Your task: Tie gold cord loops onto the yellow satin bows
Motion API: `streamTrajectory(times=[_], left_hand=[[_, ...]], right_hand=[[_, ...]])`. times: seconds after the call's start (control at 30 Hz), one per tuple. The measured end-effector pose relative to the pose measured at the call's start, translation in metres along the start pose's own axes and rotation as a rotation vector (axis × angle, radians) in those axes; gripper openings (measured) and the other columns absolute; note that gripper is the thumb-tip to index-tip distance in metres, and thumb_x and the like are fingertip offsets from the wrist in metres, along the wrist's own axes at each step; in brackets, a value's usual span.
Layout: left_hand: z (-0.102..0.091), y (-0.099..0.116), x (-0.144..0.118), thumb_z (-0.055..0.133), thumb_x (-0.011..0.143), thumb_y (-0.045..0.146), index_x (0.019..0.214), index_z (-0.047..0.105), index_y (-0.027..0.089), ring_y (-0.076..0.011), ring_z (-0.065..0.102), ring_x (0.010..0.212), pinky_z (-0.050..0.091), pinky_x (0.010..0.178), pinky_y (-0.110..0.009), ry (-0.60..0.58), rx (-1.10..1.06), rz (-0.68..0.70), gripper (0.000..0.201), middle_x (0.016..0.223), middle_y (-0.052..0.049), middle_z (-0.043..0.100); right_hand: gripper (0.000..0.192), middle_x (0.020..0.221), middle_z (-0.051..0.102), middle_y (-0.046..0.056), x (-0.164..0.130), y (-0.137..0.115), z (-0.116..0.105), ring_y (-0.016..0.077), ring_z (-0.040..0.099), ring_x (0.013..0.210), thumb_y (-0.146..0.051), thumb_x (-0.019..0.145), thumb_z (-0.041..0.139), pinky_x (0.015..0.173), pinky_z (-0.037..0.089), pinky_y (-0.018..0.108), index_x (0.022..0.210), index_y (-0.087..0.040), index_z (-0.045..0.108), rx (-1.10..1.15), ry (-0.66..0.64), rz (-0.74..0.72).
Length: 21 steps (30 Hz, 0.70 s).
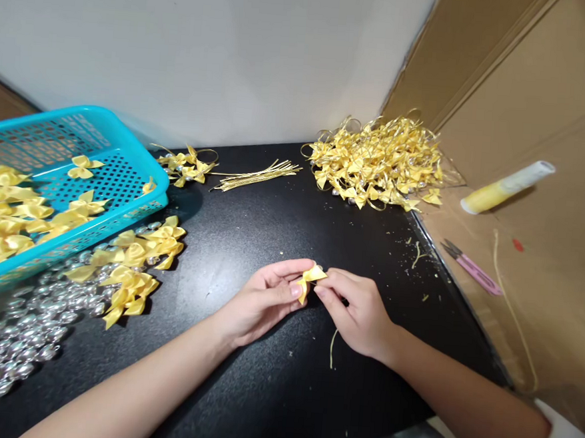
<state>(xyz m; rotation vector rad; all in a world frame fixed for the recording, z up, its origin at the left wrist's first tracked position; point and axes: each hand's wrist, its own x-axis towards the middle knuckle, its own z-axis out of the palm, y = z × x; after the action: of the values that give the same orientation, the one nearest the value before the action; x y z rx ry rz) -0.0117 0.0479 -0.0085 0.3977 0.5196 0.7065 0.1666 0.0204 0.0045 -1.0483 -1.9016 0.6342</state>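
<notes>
Over the black table, my left hand (269, 301) is closed, pinching a yellow ribbon bow (313, 274) between thumb and fingers. My right hand (356, 310) is closed beside the bow, thumb and index finger together at its right edge. A thin line shows between the two hands, so the right fingertips seem to pinch a fine cord, largely hidden. Below the right hand runs a thin pale yellow cord (332, 350); whether it hangs from the fingers or lies on the table I cannot tell.
To the left, a turquoise basket (142, 145) holds several yellow bows. Silver beads (29, 327) and loose bows (130, 288) lie before it. Gold ties (258, 176) and a heap of finished bows (376, 161) are at the back. Pink-handled scissors (472, 268) and a tube (508, 187) lie right.
</notes>
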Motion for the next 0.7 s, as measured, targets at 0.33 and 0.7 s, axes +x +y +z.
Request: streamTrajectory(times=[0.33, 0.7], left_hand=[[-0.0013, -0.0008, -0.0011, 0.085, 0.066, 0.011, 0.095, 0.079, 0.020, -0.0040, 0.064, 0.064, 0.050, 0.065, -0.013, 0.030, 0.017, -0.041, 0.032, 0.086, 0.000, 0.076], [-0.0004, -0.0014, 0.0003, 0.087, 0.065, 0.011, 0.095, 0.079, 0.020, -0.0029, 0.065, 0.062, 0.052, 0.064, -0.011, 0.024, 0.026, -0.025, 0.032, 0.085, 0.000, 0.078]], right_hand=[[0.026, 0.063, 0.055, -0.001, -0.0003, 0.0047, 0.0021, 0.0108, 0.049, 0.059, -0.011, 0.096, 0.047, 0.056, 0.043, 0.023, 0.073, -0.018, 0.056, -0.049, -0.009, -0.052], [0.023, 0.065, 0.059, -0.001, -0.0013, 0.0036, 0.0039, 0.0108, 0.052, 0.060, -0.009, 0.094, 0.049, 0.057, 0.044, 0.023, 0.075, -0.018, 0.059, -0.071, 0.017, -0.039]])
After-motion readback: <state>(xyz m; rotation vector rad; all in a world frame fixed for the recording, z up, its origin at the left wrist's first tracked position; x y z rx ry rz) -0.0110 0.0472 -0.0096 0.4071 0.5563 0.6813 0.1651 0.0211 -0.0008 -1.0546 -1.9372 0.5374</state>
